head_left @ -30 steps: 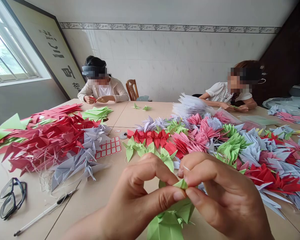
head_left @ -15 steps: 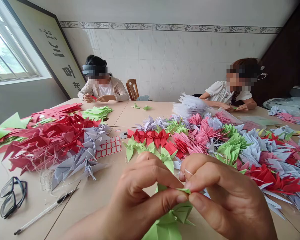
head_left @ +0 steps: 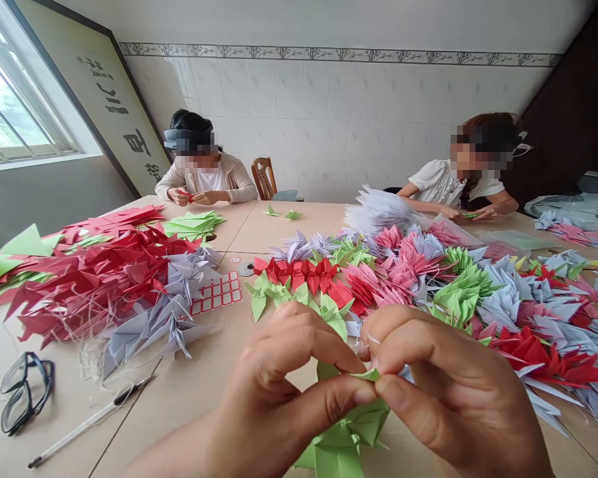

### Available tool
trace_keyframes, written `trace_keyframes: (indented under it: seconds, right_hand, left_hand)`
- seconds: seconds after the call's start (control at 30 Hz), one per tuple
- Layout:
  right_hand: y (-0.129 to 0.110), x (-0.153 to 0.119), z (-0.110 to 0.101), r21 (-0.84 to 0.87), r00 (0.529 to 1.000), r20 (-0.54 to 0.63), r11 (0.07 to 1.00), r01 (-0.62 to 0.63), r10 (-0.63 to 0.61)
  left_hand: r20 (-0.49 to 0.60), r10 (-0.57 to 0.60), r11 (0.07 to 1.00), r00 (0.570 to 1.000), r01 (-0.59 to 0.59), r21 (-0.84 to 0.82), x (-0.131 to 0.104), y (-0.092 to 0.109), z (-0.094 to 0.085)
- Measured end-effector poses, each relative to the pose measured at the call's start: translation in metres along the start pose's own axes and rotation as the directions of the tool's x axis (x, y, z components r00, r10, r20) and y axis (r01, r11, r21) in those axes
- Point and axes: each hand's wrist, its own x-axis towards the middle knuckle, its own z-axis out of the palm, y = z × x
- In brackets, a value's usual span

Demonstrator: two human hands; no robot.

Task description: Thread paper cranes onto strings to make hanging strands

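Note:
My left hand (head_left: 299, 385) is closed, thumb and index finger pinching the tip of a green origami crane (head_left: 366, 376). Against the same tip press the thumb and fingertips of my right hand (head_left: 443, 385), also closed. A short piece of white thread (head_left: 373, 340) shows at my right index finger; where it leads is hidden. More green folded paper (head_left: 336, 445) hangs below the two hands, partly covered by my left thumb. Just beyond my hands lie a row of green cranes (head_left: 333, 312) and a row of red cranes (head_left: 299, 273).
Red and grey-blue cranes (head_left: 104, 279) with loose threads are heaped at left, a mixed-colour heap (head_left: 468, 285) at right. Glasses (head_left: 27, 392), a pen (head_left: 90, 423) and a red-bordered label sheet (head_left: 216, 294) lie left. Two people (head_left: 204, 172) sit across the table.
The green paper below my hands has swung slightly to the right. Both hands keep their pinch at the tip, with small finger shifts.

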Motion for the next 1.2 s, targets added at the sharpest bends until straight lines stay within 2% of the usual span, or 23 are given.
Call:
trace_keyframes:
  seconds: [0.17,0.4,0.5,0.57,0.67,0.77,0.83,0.9,1.07,1.2]
  right_hand:
    - [0.001,-0.001,0.001,-0.051,0.999,0.025,0.998,-0.027,0.028]
    - [0.0,0.001,0.007,-0.104,0.999,0.034,0.994,-0.017,0.021]
    - [-0.001,0.002,0.007,-0.114,0.998,0.054,0.993,-0.032,0.038]
    - [-0.003,0.003,0.006,-0.118,0.996,0.075,0.992,-0.033,0.042]
    - [-0.005,0.004,0.004,-0.128,0.996,0.087,0.992,-0.011,0.022]
    - [-0.006,0.004,0.002,-0.131,0.998,0.068,0.991,-0.004,0.013]
    - [-0.007,0.003,0.002,-0.131,0.999,0.051,0.991,-0.004,0.011]
    - [-0.007,0.003,0.001,-0.137,0.999,0.049,0.991,0.006,0.001]
    - [-0.006,0.004,0.0,-0.137,0.998,0.064,0.99,0.013,-0.004]
    - [-0.005,0.007,-0.001,-0.151,0.996,0.083,0.988,0.03,-0.018]
  left_hand:
    - [-0.033,0.006,0.998,0.999,-0.008,-0.058,0.0,0.001,0.0]
    - [-0.025,-0.005,0.999,1.0,0.004,-0.038,0.0,0.002,0.0]
    - [-0.035,-0.088,0.972,0.996,0.078,-0.223,0.0,-0.002,0.001]
    - [-0.043,-0.161,0.879,0.986,0.124,-0.46,0.001,-0.005,0.001]
    - [0.001,-0.269,0.625,0.963,0.175,-0.76,0.007,-0.008,0.002]
    - [0.093,-0.361,0.379,0.928,0.237,-0.894,0.013,-0.009,0.003]
    - [0.133,-0.374,0.304,0.918,0.257,-0.917,0.015,-0.009,0.004]
    - [0.139,-0.378,0.304,0.915,0.265,-0.915,0.016,-0.009,0.004]
    - [0.121,-0.425,0.381,0.897,0.298,-0.875,0.016,-0.009,0.005]
    - [0.131,-0.449,0.352,0.884,0.31,-0.883,0.017,-0.009,0.005]
